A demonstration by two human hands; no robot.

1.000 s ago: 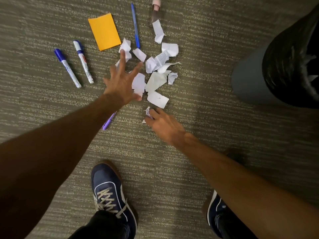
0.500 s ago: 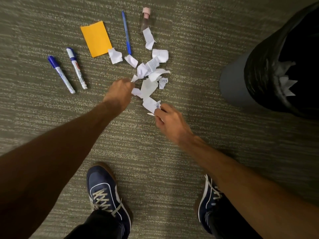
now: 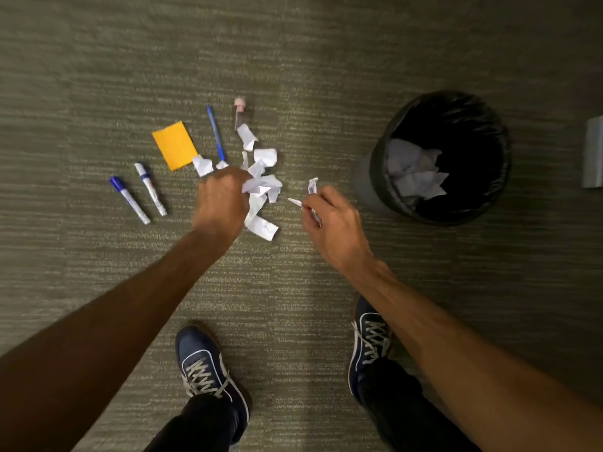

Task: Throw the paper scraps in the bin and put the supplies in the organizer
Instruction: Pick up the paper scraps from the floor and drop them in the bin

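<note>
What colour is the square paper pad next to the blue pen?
Orange-yellow; the pad shows clearly in the head view.

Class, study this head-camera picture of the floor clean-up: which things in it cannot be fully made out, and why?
- Grey object, head view: cut off by the right edge; identity unclear.
- Bin bottom: lost in dark liner shadow.
- Scraps inside the left hand: hidden by closed fingers.
- Pink-capped item: blurred, partly under a scrap.
- Marker labels: too small.

carpet floor, paper scraps, markers, pen, orange notepad, bin
</note>
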